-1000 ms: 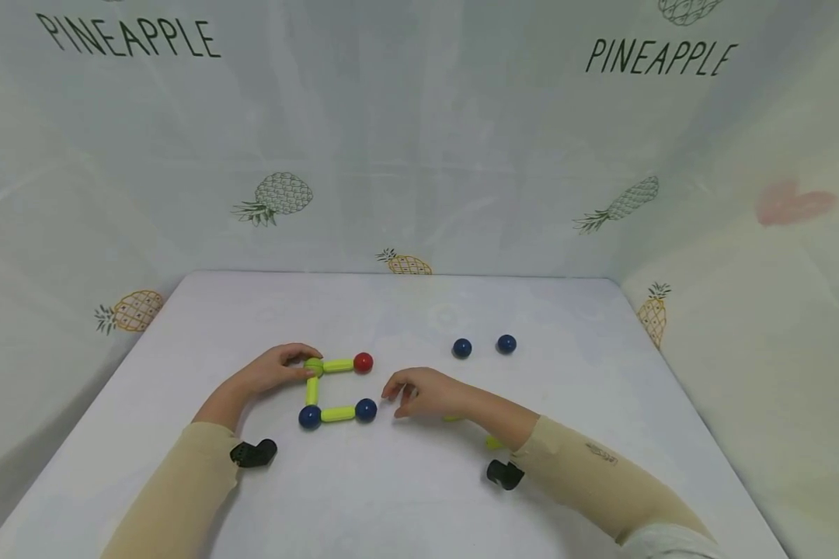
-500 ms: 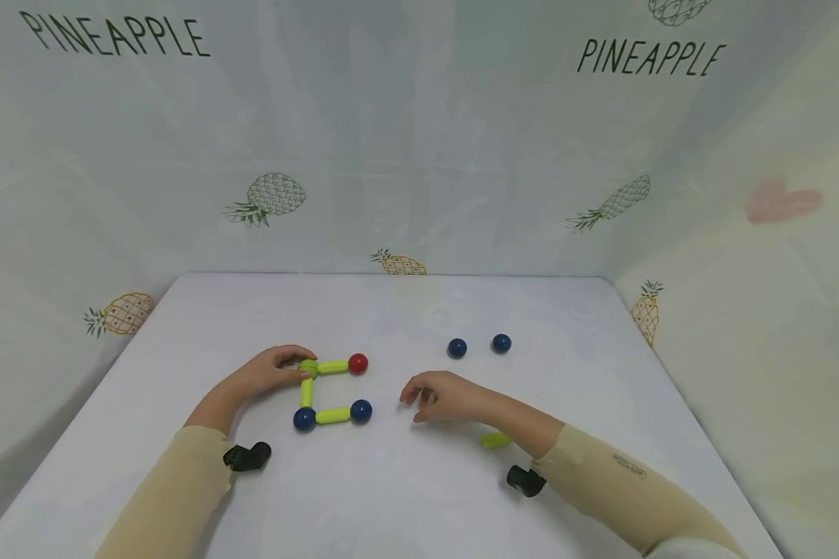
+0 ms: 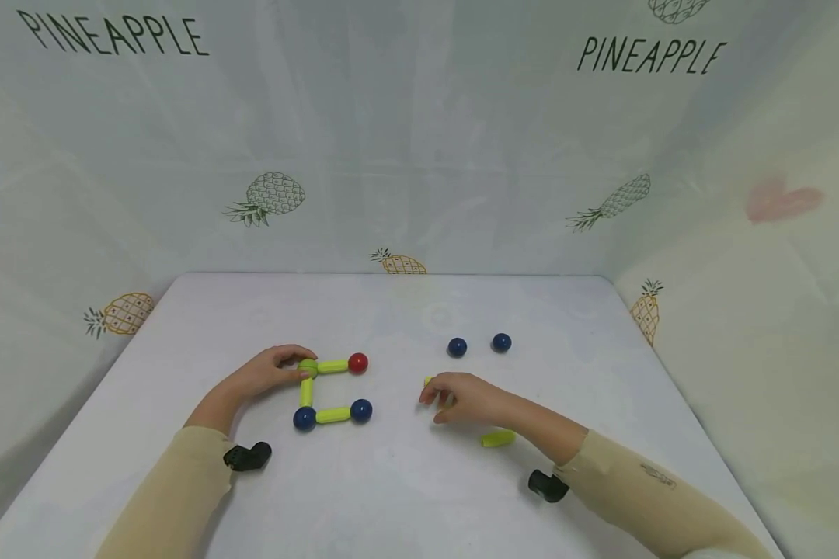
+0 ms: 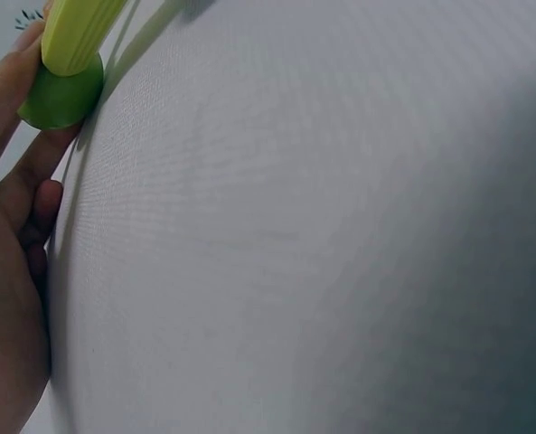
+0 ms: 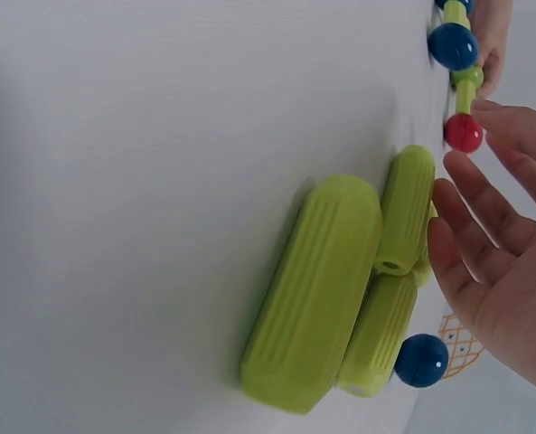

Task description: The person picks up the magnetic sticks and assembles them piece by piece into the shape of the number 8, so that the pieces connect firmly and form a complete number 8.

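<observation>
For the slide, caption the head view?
Left hand holds green ball of stick frame; right hand reaches loose yellow-green sticks.

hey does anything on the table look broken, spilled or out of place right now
Nothing stands out. The ball-and-rod frame lies flat and intact, only unfinished: its side between the red ball and the near blue ball is open. The left hand holds its green corner ball. Loose rods lie by the right hand.
</observation>
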Motion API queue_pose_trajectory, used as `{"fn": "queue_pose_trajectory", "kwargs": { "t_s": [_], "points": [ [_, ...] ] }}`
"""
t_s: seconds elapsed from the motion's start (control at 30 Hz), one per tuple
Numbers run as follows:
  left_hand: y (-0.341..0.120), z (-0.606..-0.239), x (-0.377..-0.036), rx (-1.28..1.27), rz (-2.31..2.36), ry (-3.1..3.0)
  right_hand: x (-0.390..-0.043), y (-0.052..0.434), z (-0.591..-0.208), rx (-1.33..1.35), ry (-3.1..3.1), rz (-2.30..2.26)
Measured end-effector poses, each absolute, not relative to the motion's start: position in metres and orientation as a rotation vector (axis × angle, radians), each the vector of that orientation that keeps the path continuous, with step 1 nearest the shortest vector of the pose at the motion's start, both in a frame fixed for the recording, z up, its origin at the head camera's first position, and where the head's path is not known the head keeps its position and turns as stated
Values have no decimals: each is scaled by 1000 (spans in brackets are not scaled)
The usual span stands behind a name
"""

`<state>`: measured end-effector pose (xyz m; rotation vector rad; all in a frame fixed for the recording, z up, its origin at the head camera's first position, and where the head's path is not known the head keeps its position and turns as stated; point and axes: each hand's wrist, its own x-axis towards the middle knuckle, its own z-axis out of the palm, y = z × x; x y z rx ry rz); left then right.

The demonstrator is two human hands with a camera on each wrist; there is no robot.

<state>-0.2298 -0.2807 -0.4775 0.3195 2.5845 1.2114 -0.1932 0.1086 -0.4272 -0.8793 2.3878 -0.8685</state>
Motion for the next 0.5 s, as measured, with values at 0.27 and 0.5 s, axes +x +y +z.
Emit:
{"fn": "queue_pose_trajectory", "kwargs": {
  "t_s": [0.27, 0.5],
  "points": [
    [-280, -477, -229, 317, 1196, 2594, -191, 119, -430, -828, 2444, -838],
    [-281, -476, -229, 317, 1199, 2591, -191, 125, -434, -857, 2478, -806]
  ]
}}
